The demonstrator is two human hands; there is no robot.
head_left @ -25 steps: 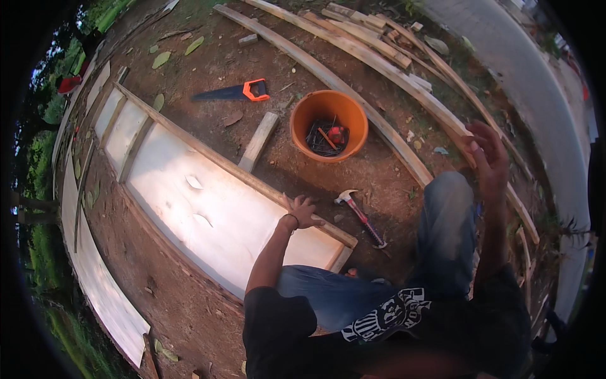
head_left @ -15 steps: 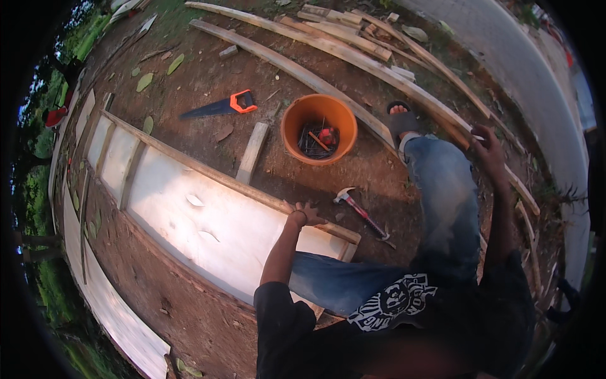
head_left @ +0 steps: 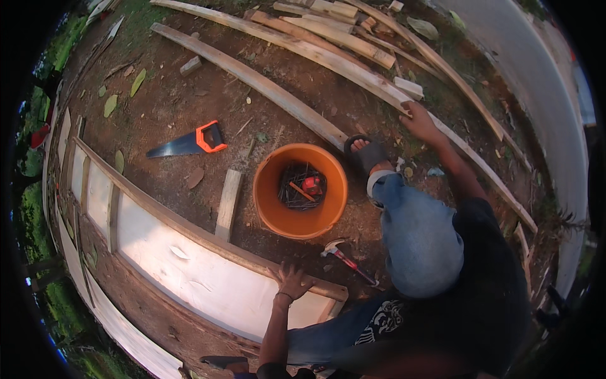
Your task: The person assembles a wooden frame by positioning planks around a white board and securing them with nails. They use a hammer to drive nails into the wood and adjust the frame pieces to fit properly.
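My left hand (head_left: 291,282) rests with fingers spread on the top rail of a wooden frame (head_left: 208,241) backed by a pale sheet (head_left: 189,271). My right hand (head_left: 421,124) reaches out to a long wooden plank (head_left: 328,64) on the ground, its fingers curled over the plank's edge. Between my hands stands an orange bucket (head_left: 265,211) with many nails (head_left: 302,196) and a red tape measure (head_left: 311,184) inside. A claw hammer (head_left: 348,261) with a red handle lies in front of the bucket.
A handsaw (head_left: 183,144) with an orange and black handle lies left of the bucket, beyond a short wood block (head_left: 228,205). Another long plank (head_left: 252,85) ends by my sandalled foot (head_left: 366,155). More timber (head_left: 341,41) is piled at the back, beside a paved path (head_left: 536,82).
My right hand has moved forward and left along the plank, and my body leans further forward. The view has shifted. My left hand stays on the frame's rail.
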